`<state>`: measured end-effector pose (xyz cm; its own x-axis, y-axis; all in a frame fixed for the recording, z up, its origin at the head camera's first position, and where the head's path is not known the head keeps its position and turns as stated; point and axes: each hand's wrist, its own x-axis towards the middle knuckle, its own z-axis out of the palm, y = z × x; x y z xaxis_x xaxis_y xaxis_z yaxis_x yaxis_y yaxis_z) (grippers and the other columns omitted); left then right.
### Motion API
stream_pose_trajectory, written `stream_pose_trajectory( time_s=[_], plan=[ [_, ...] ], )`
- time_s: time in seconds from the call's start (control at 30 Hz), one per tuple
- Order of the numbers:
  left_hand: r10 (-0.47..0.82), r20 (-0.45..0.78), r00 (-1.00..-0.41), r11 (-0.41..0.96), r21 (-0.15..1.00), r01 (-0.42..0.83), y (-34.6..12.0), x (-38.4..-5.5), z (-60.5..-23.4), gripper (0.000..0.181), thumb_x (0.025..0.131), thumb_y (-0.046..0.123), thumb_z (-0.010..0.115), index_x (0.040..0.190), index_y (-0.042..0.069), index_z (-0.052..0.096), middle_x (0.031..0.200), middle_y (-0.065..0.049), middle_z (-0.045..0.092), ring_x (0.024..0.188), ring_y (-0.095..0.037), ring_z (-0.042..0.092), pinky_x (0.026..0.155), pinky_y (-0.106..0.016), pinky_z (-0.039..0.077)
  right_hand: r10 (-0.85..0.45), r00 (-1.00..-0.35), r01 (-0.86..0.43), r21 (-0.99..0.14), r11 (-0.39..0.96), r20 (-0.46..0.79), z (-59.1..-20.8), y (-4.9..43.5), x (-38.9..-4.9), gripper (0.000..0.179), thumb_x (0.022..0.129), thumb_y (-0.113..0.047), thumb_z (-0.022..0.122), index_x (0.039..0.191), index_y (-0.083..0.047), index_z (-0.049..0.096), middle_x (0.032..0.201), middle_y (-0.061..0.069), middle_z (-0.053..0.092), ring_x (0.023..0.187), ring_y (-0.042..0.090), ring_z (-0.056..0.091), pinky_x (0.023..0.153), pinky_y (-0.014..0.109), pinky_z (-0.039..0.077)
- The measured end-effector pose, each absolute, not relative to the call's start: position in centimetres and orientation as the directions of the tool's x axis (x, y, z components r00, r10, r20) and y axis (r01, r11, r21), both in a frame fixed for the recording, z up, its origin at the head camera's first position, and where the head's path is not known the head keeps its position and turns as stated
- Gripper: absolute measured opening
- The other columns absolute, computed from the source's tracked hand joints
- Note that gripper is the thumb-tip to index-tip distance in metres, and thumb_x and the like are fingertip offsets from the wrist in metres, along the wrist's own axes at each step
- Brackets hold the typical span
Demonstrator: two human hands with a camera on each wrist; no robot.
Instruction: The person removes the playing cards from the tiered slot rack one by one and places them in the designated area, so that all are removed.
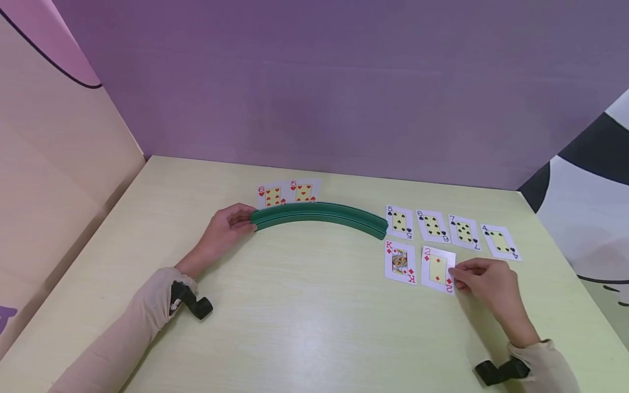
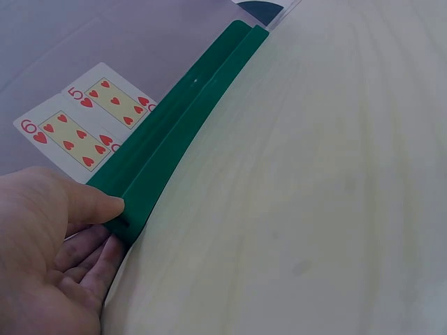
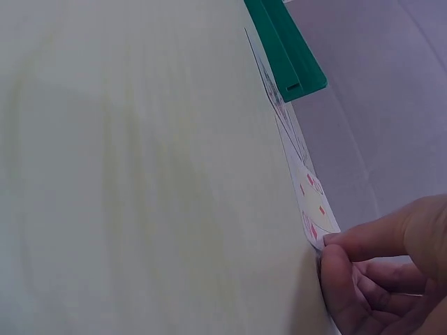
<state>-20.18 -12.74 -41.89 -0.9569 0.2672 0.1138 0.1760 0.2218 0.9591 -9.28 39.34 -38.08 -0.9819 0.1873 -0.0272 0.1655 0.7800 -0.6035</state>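
Observation:
A curved green card holder (image 1: 319, 212) is on the table, its left end gripped between the thumb and fingers of my left hand (image 1: 227, 229). The six of hearts (image 2: 66, 143) and five of hearts (image 2: 112, 98) stand up from the holder, their lower edges hidden by it. With thumb and forefinger, my right hand (image 1: 488, 281) pinches the right edge of the two of diamonds (image 1: 436, 268). To the left of that card lies the king of diamonds (image 1: 399, 263), just below the holder's right end.
Face up in a row beyond the diamonds lie the five of spades (image 1: 399, 221), six of spades (image 1: 432, 226), seven of spades (image 1: 464, 232) and four of spades (image 1: 500, 242). A purple panel (image 1: 319, 109) rises behind the pale wooden table (image 1: 295, 327).

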Motion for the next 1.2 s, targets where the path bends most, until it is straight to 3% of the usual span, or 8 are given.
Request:
stream_pose_trajectory(
  time_s=[0.53,1.0,1.2],
  plan=[
    [0.266,0.120,-0.956,0.234,0.954,0.185,-12.5,-20.2,-41.7,0.037,0.091,-0.004,0.068,0.127,-0.006,0.059,0.123,-0.024,0.062,0.114,-0.034,0.061,0.092,-0.017,0.054,0.194,-0.981,0.162,-0.605,0.779,-0.012,-38.0,39.4,-9.1,0.030,0.092,-0.020,0.074,0.103,0.007,0.071,0.078,0.009,0.071,0.061,0.015,0.066,0.052,0.021,0.055],
    [0.260,0.123,-0.958,0.205,0.962,0.179,-12.6,-20.2,-41.9,0.037,0.090,-0.005,0.068,0.126,-0.006,0.059,0.123,-0.024,0.062,0.113,-0.034,0.061,0.091,-0.017,0.054,0.097,-0.973,-0.061,-0.643,0.763,0.208,-34.4,36.8,-10.0,0.019,0.092,-0.010,0.072,0.102,0.006,0.072,0.086,0.020,0.074,0.061,0.010,0.069,0.058,0.017,0.058],
    [0.258,0.115,-0.959,0.201,0.965,0.170,-12.6,-20.1,-41.9,0.036,0.090,-0.006,0.067,0.125,-0.006,0.059,0.124,-0.024,0.062,0.114,-0.033,0.061,0.091,-0.017,0.055,0.085,-0.953,-0.126,-0.634,0.763,0.292,-31.8,34.4,-10.4,0.015,0.091,-0.015,0.074,0.100,-0.002,0.075,0.087,0.016,0.075,0.064,0.006,0.069,0.058,0.014,0.056]
  ],
)
